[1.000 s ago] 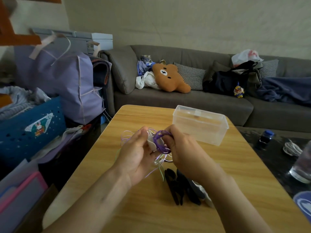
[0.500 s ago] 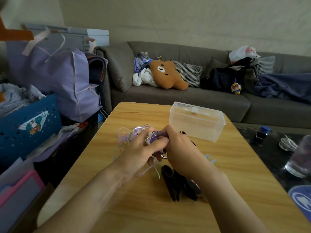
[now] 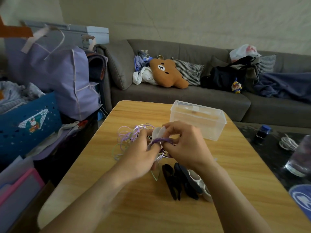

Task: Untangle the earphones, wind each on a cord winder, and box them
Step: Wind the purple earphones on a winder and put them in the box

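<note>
Purple cord (image 3: pixel 161 140) – both hands pinching, fingers curled

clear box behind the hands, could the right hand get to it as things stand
Probably yes. The clear box stands just beyond the right hand with nothing between them, but that hand is pinching the purple cord on the white winder and would have to let go first.

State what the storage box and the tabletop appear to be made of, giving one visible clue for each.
Storage box: seemingly clear, slightly frosted plastic, since the table colour shows through its walls. Tabletop: wood or wood-look laminate, with pale grain lines and a smooth, faintly glossy finish; which one cannot be told.
</note>
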